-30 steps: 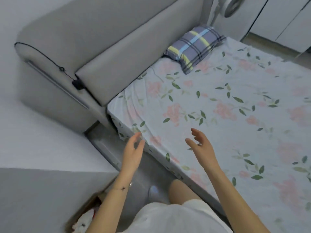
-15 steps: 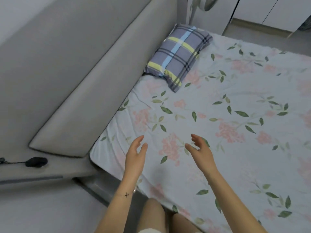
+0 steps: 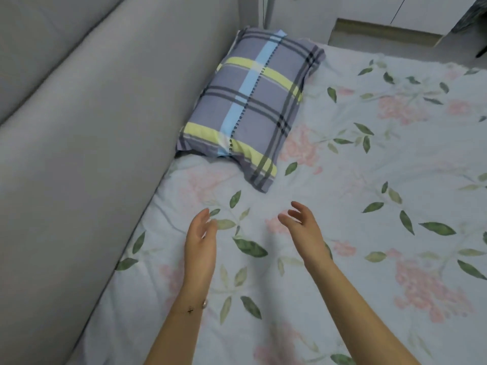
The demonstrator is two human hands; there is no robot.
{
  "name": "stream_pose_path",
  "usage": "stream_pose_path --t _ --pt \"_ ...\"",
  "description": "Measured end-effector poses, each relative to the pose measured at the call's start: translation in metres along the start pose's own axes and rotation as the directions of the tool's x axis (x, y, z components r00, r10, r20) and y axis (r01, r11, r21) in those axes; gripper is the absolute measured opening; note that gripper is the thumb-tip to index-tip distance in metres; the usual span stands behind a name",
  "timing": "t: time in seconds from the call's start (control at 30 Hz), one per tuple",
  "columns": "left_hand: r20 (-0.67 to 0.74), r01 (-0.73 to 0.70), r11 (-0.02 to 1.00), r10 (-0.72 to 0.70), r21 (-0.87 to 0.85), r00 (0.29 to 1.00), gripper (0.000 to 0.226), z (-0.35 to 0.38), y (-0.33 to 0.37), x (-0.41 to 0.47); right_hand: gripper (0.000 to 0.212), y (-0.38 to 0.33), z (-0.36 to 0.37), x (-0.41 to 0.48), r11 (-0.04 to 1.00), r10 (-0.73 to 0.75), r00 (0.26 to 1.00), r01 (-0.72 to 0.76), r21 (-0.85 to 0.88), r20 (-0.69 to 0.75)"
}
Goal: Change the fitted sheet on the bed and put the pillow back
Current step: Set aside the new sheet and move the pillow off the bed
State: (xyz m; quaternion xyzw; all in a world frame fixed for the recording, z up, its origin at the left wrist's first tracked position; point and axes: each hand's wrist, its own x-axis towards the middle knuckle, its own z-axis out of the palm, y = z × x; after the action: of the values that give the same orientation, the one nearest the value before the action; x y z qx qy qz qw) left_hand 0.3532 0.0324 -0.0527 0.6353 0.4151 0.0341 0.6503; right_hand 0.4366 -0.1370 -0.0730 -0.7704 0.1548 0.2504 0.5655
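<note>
The flowered fitted sheet (image 3: 369, 180) lies over the whole bed and looks tucked along the grey padded headboard (image 3: 92, 127) on the left, so stripping it has not begun. The checked pillow (image 3: 253, 101) lies flat on that sheet, one long side close against the headboard. Its long axis runs away from the person, about parallel to the headboard, leaning a little to the right at the far end. The near end of the pillow sits straight ahead of both hands, in line with the gap between them, and apart from both. The right hand (image 3: 305, 233) looks a little nearer to the pillow's near corner than the left hand (image 3: 200, 243). Both hover above the sheet with palms turned toward each other, fingers (image 3: 296, 209) spread wide and loosely bent, holding nothing. A reach forward to take the pillow at its near end, one hand on each side, looks likely.
</note>
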Motion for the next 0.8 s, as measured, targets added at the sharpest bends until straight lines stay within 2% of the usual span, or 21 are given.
stream_pose_path --t 0.1,0.27,0.33,0.4,0.43,0.5,0.6,0.7,0.8 --pt "0.005 -0.019 1.000 0.019 -0.014 1.000 0.036 0.011 -0.027 0.058 0.063 0.013 0.022 0.081 0.995 0.018 1.000 -0.019 0.102 0.005" --pt "-0.032 0.058 0.997 -0.060 -0.059 0.998 0.034 0.011 -0.068 0.107 0.081 0.026 0.062 0.170 0.980 0.032 0.999 -0.036 0.195 0.024" --pt "-0.031 0.099 0.992 -0.101 -0.074 0.994 0.030 0.008 -0.076 0.113 0.071 0.027 0.074 0.189 0.993 0.021 0.998 -0.014 0.114 -0.062" --pt "-0.006 0.118 0.990 -0.119 -0.083 0.993 0.028 0.004 -0.082 0.116 0.037 0.027 0.084 0.200 0.992 0.006 0.990 0.011 0.122 -0.138" --pt "0.007 0.123 0.989 -0.123 -0.087 0.992 0.027 0.003 -0.084 0.115 0.025 0.025 0.086 0.200 0.986 -0.001 0.984 0.031 0.166 -0.178" --pt "0.026 0.130 0.988 -0.128 -0.086 0.991 0.028 0.003 -0.085 0.113 0.039 0.022 0.089 0.196 0.980 -0.038 0.963 0.089 0.181 -0.267" --pt "0.061 0.122 0.986 -0.116 -0.112 0.991 0.027 0.006 -0.082 0.104 0.035 0.014 0.087 0.166 0.969 -0.158 0.929 0.210 0.127 -0.334" --pt "0.113 0.115 0.985 -0.101 -0.126 0.988 0.029 0.012 -0.076 0.093 0.039 0.009 0.084 0.125 0.960 -0.245 0.924 0.273 0.056 -0.293" --pt "0.169 0.124 0.982 -0.099 -0.140 0.981 0.038 0.015 -0.067 0.078 0.043 0.006 0.084 0.078 0.954 -0.269 0.937 0.291 0.074 -0.224"
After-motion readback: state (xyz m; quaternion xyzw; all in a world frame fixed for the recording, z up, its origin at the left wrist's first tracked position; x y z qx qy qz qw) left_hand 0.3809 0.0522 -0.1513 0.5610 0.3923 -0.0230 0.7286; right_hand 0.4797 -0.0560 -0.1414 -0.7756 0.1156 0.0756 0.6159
